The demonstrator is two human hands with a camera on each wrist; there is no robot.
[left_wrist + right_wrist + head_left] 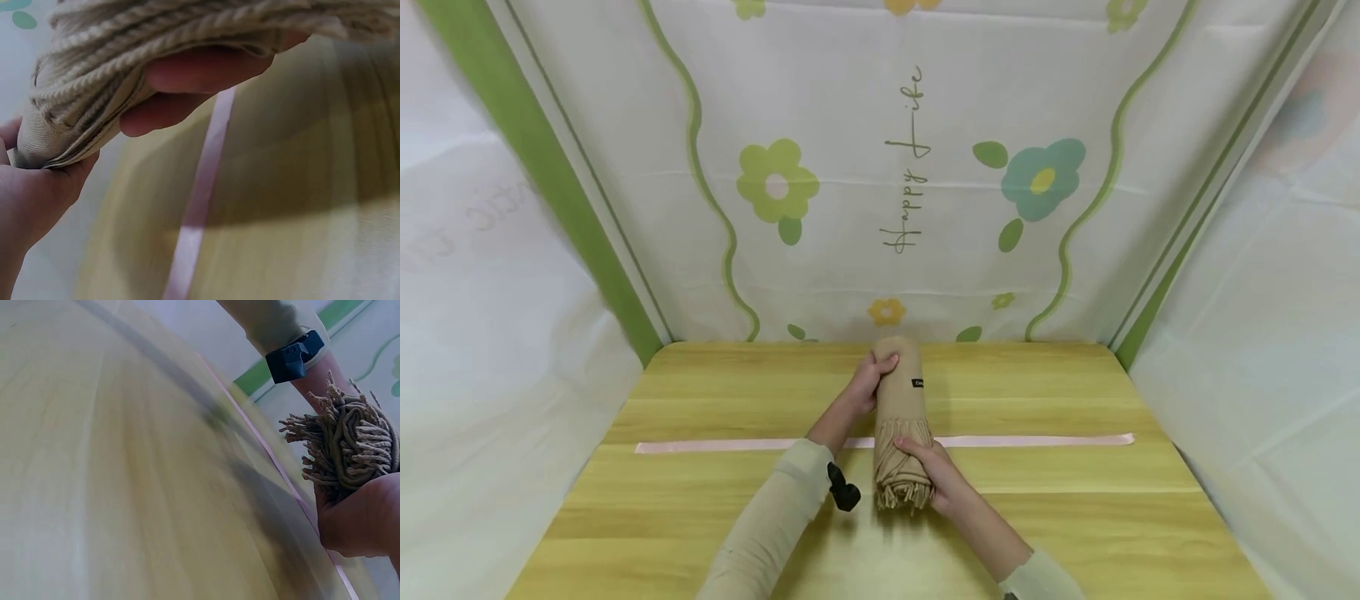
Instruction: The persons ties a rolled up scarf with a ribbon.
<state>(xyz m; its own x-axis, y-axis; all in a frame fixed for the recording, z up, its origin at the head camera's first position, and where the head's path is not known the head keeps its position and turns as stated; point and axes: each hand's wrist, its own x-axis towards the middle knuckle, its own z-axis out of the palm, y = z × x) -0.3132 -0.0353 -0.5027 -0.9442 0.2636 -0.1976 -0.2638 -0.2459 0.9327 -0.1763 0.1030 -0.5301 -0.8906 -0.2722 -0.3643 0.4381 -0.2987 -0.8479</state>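
A beige scarf point(901, 400), rolled into a cylinder with a small black label and a fringed near end, is held up over the table. My left hand point(868, 379) grips its far part from the left side, thumb across the top. Near the fringe, my right hand point(934, 471) holds the roll from the right with its thumb on top. In the left wrist view, fingers curl under the twisted fringe point(144, 56). Tassel ends of the scarf point(353, 444) bunch above the palm in the right wrist view, and a shadow falls on the wood below.
A pink strip point(1037, 441) runs across the wooden table point(700, 517), passing beneath the scarf. Behind stands a white flowered curtain point(827, 275), with white fabric sides left and right. A black wrist device point(844, 490) sits at the left cuff.
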